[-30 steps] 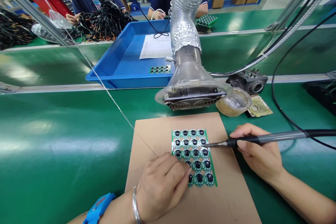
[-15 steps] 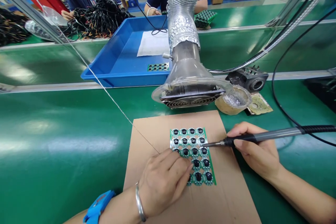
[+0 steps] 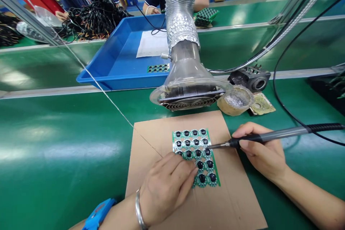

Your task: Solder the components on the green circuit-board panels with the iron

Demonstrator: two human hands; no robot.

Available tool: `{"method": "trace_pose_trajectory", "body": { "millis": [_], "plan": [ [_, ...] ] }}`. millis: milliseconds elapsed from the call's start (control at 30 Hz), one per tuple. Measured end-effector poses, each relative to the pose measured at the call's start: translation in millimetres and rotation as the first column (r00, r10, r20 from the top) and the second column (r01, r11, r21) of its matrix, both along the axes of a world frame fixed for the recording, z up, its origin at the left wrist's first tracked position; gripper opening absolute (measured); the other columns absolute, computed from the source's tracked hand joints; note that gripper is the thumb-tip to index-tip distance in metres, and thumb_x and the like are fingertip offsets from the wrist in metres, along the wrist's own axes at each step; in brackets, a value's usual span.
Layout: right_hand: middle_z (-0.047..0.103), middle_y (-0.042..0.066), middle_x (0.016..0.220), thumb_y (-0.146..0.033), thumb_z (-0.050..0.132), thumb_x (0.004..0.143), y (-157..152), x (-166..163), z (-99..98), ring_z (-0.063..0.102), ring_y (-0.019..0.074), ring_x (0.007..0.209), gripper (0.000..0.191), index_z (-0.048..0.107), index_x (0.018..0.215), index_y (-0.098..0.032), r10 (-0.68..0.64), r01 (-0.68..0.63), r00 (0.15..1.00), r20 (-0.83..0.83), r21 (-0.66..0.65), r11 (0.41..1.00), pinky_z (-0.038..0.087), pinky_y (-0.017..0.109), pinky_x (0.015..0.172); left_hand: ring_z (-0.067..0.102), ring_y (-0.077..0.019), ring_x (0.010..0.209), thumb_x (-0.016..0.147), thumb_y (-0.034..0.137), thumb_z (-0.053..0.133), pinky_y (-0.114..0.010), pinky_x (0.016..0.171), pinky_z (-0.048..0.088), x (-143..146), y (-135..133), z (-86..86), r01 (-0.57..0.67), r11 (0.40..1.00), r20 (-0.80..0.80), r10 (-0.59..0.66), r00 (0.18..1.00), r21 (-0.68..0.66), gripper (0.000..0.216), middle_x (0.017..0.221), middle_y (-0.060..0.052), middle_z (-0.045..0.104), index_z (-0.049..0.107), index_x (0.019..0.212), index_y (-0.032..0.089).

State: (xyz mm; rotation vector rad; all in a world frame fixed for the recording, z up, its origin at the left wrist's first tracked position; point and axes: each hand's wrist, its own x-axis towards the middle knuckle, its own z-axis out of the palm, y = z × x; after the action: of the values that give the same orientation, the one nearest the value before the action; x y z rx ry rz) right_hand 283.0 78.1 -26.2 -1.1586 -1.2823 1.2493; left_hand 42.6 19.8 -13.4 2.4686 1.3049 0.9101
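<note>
- Lying flat on a sheet of brown cardboard, a green circuit panel studded with rows of black round parts is sitting near the middle of the green bench.
- The soldering iron is reaching in from the right, its tip touching the panel's right edge about halfway down.
- The right hand is gripping the iron's dark handle, fingers wrapped closed around it, with the black cord trailing off to the right.
- The left hand is resting curled on the panel's lower left part, pinching a thin solder wire that is running up and away to the left; a metal bangle and a blue wrist strap are sitting on that wrist.
- Just beyond the cardboard, a fume extractor hood on a ribbed silver hose is hanging over the bench, with a tape roll just beside it.
- Farther back, a blue tray is holding another small panel and a white sheet.
- Other people in dark blue sleeves are working at the far bench beside a heap of black cables.
</note>
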Motion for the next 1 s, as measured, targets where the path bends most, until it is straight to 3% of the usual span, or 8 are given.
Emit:
{"method": "trace_pose_trajectory", "body": {
  "millis": [367, 467, 567, 733, 1000],
  "plan": [
    [0.052, -0.001, 0.059, -0.013, 0.058, 0.068, 0.8, -3.3, 1.9, 0.037, 0.0074, 0.042, 0.013, 0.066, 0.075, -0.020, 0.007, -0.008, 1.000, 0.028, 0.023, 1.000, 0.023, 0.022, 0.037, 0.045, -0.0102, 0.058, 0.077, 0.011, 0.050, -0.023, 0.050, 0.038, -10.7, -1.5, 19.9, 0.004, 0.993, 0.106, 0.009, 0.994, -0.122, 0.006, 0.062, 0.000, 0.050, 0.052, 0.081, 0.014],
    [0.052, -0.001, 0.060, -0.015, 0.059, 0.068, 0.8, -0.7, 2.0, 0.034, 0.0071, 0.040, 0.011, 0.066, 0.074, -0.020, -0.012, 0.012, 1.000, -0.006, 0.013, 1.000, 0.021, 0.023, 0.035, 0.044, -0.0099, 0.058, 0.079, 0.009, 0.046, -0.023, 0.050, 0.037, -9.4, -2.2, 25.3, 0.023, 0.985, 0.088, -0.008, 0.996, -0.169, 0.007, 0.063, 0.000, 0.049, 0.049, 0.077, 0.015],
    [0.052, -0.001, 0.059, -0.016, 0.059, 0.067, 1.1, 2.7, 2.5, 0.032, 0.0067, 0.038, 0.011, 0.066, 0.074, -0.020, -0.037, 0.037, 0.999, -0.031, 0.005, 0.999, 0.018, 0.023, 0.034, 0.043, -0.0110, 0.059, 0.080, 0.011, 0.049, -0.024, 0.050, 0.036, -4.9, -2.4, 27.8, -0.006, 0.993, 0.004, 0.007, 1.000, -0.121, 0.006, 0.064, 0.000, 0.050, 0.051, 0.077, 0.016],
    [0.052, -0.001, 0.058, -0.015, 0.060, 0.067, 1.9, 2.9, 2.5, 0.033, 0.0065, 0.039, 0.010, 0.067, 0.073, -0.020, -0.017, 0.017, 1.000, -0.013, -0.008, 1.000, 0.020, 0.022, 0.034, 0.041, -0.0132, 0.060, 0.080, 0.013, 0.051, -0.027, 0.052, 0.035, 0.9, -1.5, 20.7, 0.013, 1.000, -0.136, -0.013, 0.991, -0.002, 0.005, 0.065, 0.000, 0.053, 0.054, 0.079, 0.017],
    [0.057, 0.001, 0.062, -0.015, 0.060, 0.069, 3.3, 0.4, 3.2, 0.046, 0.0106, 0.048, 0.010, 0.067, 0.075, -0.020, 0.022, -0.024, 0.996, 0.088, 0.021, 1.000, 0.031, 0.023, 0.040, 0.040, -0.0127, 0.059, 0.080, 0.014, 0.053, -0.026, 0.052, 0.035, -2.4, -0.7, 6.9, -0.011, 1.000, -0.125, 0.011, 0.992, 0.000, 0.003, 0.064, 0.000, 0.052, 0.055, 0.081, 0.016]
  ]
}}
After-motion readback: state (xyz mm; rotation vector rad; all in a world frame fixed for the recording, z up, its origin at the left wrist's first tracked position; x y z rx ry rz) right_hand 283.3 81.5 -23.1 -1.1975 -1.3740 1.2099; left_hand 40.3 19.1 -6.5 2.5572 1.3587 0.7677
